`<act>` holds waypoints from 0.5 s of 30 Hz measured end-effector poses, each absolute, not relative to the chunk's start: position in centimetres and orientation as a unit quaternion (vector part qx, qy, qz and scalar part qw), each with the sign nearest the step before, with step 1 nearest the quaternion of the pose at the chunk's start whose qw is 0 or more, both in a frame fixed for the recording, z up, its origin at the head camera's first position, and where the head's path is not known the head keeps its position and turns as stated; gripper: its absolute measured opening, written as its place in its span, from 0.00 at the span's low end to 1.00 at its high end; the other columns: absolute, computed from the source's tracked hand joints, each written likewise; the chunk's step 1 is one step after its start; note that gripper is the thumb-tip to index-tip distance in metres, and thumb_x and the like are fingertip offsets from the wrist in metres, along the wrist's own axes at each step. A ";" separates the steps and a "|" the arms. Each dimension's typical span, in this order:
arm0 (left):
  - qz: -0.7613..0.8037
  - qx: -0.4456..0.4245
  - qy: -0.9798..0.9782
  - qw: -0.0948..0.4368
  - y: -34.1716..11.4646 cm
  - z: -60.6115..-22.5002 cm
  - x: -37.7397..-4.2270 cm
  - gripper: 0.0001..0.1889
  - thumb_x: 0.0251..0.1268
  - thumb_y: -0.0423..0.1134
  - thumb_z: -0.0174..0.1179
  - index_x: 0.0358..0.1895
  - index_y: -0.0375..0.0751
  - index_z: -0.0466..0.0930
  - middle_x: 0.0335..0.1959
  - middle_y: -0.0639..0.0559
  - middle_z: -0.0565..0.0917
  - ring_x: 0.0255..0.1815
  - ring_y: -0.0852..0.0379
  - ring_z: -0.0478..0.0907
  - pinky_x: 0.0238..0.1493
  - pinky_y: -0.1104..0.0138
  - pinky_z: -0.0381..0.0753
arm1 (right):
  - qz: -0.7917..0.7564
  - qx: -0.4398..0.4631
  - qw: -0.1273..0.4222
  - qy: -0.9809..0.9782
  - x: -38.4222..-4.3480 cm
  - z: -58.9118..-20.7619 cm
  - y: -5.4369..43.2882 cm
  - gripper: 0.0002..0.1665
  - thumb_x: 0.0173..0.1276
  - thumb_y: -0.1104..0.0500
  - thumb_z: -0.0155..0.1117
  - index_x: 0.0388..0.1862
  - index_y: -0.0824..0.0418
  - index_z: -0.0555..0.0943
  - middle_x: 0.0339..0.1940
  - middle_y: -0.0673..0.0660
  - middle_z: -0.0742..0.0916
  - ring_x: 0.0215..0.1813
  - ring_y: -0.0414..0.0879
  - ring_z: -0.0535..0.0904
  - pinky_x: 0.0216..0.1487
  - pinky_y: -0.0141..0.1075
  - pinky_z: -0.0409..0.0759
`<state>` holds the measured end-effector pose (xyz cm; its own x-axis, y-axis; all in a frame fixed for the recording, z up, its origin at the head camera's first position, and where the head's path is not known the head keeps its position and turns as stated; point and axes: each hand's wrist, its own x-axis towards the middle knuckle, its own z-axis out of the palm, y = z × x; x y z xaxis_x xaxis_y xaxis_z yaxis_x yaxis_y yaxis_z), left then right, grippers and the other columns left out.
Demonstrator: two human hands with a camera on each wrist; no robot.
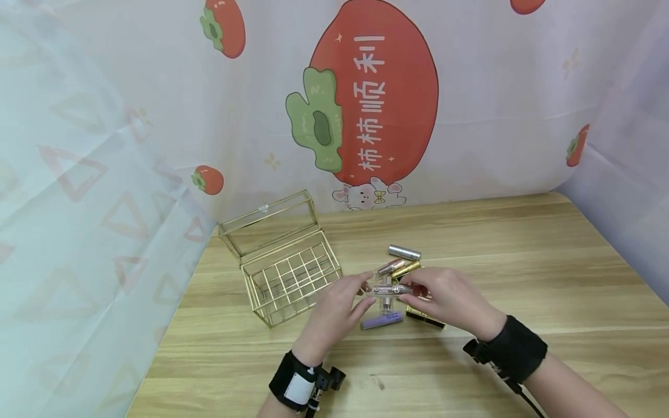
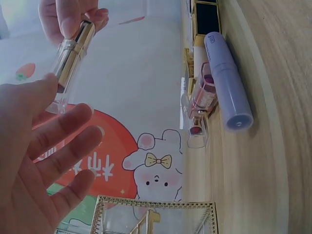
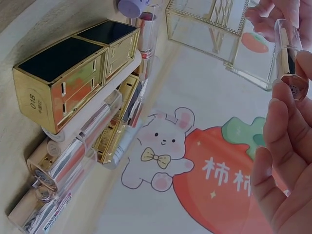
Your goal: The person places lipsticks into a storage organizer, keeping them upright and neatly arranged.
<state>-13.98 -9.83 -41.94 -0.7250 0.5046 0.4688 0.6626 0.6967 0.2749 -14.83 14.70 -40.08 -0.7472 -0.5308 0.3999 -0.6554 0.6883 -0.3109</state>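
Note:
Above the cluster of tubes, a clear-cased lipstick (image 1: pixel 391 289) with a dark and gold core lies level between both hands. My right hand (image 1: pixel 452 299) pinches its right end with thumb and fingers. At the other end, my left hand (image 1: pixel 337 307) holds the clear part between thumb and forefinger; its other fingers spread loosely in the left wrist view. Below on the table lie a lilac tube (image 1: pixel 382 320), a silver tube (image 1: pixel 405 252), a gold tube (image 1: pixel 406 269) and a black-and-gold lipstick case (image 3: pixel 73 63). Several clear lipsticks (image 3: pixel 63 161) show in the right wrist view.
Left of the cluster stands a glass box (image 1: pixel 292 278) with gold edges, its lid raised and a gold grid of compartments inside. The wooden table (image 1: pixel 496 244) ends at a white curtain (image 1: pixel 481 151) printed with persimmons. Both wrists wear black straps with cameras.

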 end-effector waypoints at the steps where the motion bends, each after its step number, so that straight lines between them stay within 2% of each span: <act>1: -0.221 -0.321 -0.903 0.182 -9.8 -41.9 -14.0 0.24 0.64 0.43 0.64 0.61 0.39 0.75 0.42 0.51 0.87 0.42 0.59 0.83 0.47 0.68 0.84 | 0.223 0.327 0.141 -0.907 -14.9 -40.1 14.7 0.12 0.57 0.49 0.75 0.36 0.51 0.83 0.23 0.39 0.80 0.25 0.31 0.71 0.25 0.22 0.69; 10: -0.234 -0.311 -0.903 0.180 -9.9 -42.0 -13.9 0.16 0.65 0.42 0.63 0.52 0.40 0.79 0.41 0.53 0.86 0.40 0.62 0.82 0.42 0.73 0.83 | 0.229 0.342 0.140 -0.901 -15.2 -40.0 14.4 0.12 0.59 0.50 0.73 0.39 0.52 0.84 0.24 0.40 0.82 0.25 0.33 0.74 0.25 0.22 0.69; 15: -0.249 -0.312 -0.900 0.176 -10.0 -41.9 -14.0 0.13 0.64 0.40 0.64 0.50 0.40 0.79 0.41 0.53 0.85 0.40 0.61 0.82 0.41 0.73 0.83 | 0.228 0.348 0.140 -0.899 -15.4 -39.9 14.3 0.12 0.59 0.50 0.74 0.40 0.53 0.85 0.24 0.40 0.81 0.26 0.31 0.72 0.25 0.22 0.69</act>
